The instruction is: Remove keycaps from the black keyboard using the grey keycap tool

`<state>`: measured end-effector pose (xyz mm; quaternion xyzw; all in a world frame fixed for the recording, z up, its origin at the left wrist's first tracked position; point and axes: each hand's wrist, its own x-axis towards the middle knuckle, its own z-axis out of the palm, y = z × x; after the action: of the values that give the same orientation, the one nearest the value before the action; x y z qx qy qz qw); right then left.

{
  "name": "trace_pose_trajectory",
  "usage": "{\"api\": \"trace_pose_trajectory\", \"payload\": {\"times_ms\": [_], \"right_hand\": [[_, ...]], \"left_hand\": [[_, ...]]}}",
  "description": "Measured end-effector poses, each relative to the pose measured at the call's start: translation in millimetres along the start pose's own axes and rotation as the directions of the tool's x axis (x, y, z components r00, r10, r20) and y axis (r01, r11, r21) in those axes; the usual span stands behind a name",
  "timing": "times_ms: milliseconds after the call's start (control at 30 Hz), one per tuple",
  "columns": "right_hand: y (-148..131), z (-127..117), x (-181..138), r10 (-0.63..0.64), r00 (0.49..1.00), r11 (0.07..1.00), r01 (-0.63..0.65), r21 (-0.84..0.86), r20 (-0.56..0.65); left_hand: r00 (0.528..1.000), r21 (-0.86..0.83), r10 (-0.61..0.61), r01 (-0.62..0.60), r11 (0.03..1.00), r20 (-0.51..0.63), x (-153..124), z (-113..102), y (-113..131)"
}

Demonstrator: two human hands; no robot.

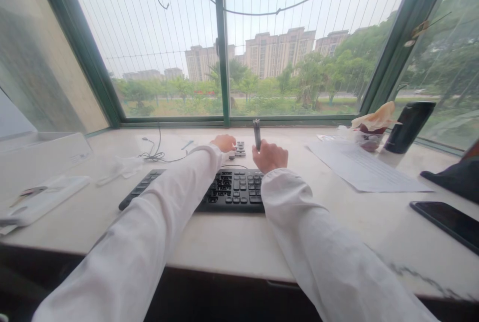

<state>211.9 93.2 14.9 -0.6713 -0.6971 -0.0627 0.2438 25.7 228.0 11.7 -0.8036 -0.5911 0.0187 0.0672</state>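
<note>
A black keyboard (pixel 245 207) lies on the white tabletop, partly covered by my left sleeve; several keycaps are off in its middle right section. Beyond it, loose dark keycaps (pixel 240 149) sit in short rows. My left hand (pixel 223 143) is at the left side of these keycaps, its fingers curled; what is at the fingertips is hidden. My right hand (pixel 272 156) is above the keyboard's far right edge, closed around a slim dark tool with a metallic forked tip (pixel 257 135), held upright. Its lower end is hidden in the fist.
A thin cable (pixel 153 155) and a small blue stick (pixel 187 145) lie left of my hands. Printed paper (pixel 359 167), a dark cylinder (pixel 409 127), a cup with crumpled wrapping (pixel 370 135) and a phone (pixel 449 222) are at right. A window frame (pixel 220 122) borders the back.
</note>
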Motion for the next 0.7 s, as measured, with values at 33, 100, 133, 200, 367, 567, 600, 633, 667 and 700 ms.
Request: {"api": "trace_pose_trajectory", "payload": {"times_ms": [33, 100, 133, 200, 367, 567, 600, 633, 667, 700], "right_hand": [[-0.1, -0.1, 0.0, -0.001, 1.0, 1.0, 0.001, 0.0, 0.0], [-0.2, 0.2, -0.1, -0.002, 1.0, 1.0, 0.002, -0.002, 0.001], [-0.3, 0.5, -0.1, -0.002, 1.0, 1.0, 0.002, -0.004, 0.001], [-0.4, 1.0, -0.2, -0.001, 1.0, 1.0, 0.001, -0.009, -0.004], [-1.3, 0.6, -0.5, 0.005, 1.0, 1.0, -0.006, -0.015, -0.006], [-1.0, 1.1, -0.1, 0.006, 1.0, 1.0, -0.006, -0.018, 0.001], [-0.6, 1.6, 0.2, 0.002, 1.0, 1.0, -0.002, -0.015, -0.002], [-0.3, 2.3, 0.5, -0.003, 1.0, 1.0, 0.002, -0.013, -0.005], [0.0, 2.8, 0.9, -0.007, 1.0, 1.0, 0.007, -0.01, -0.009], [0.3, 3.4, 1.1, -0.009, 1.0, 1.0, 0.009, -0.011, -0.012]], "left_hand": [[1.0, 0.001, 0.004, -0.004, 1.0, 0.0, 0.5, 1.6, 0.8], [1.0, 0.005, 0.007, -0.007, 1.0, -0.001, 1.6, 4.3, 2.1], [1.0, 0.006, 0.006, -0.006, 1.0, -0.001, 2.3, 5.4, 2.6], [1.0, 0.005, 0.001, -0.001, 1.0, -0.001, 3.9, 7.5, 3.2], [1.0, -0.012, -0.02, 0.02, 1.0, -0.001, 6.5, 11.0, 1.7], [0.999, -0.033, -0.038, 0.038, 0.999, -0.001, 9.7, 13.0, -2.5], [0.999, -0.035, -0.04, 0.04, 0.999, -0.001, 10.5, 13.4, -2.8], [0.999, -0.037, -0.043, 0.043, 0.998, -0.001, 11.2, 13.8, -2.9], [0.999, -0.038, -0.046, 0.046, 0.998, -0.002, 11.8, 14.2, -2.9], [0.999, -0.039, -0.048, 0.048, 0.998, -0.003, 12.3, 14.6, -2.8]]}}
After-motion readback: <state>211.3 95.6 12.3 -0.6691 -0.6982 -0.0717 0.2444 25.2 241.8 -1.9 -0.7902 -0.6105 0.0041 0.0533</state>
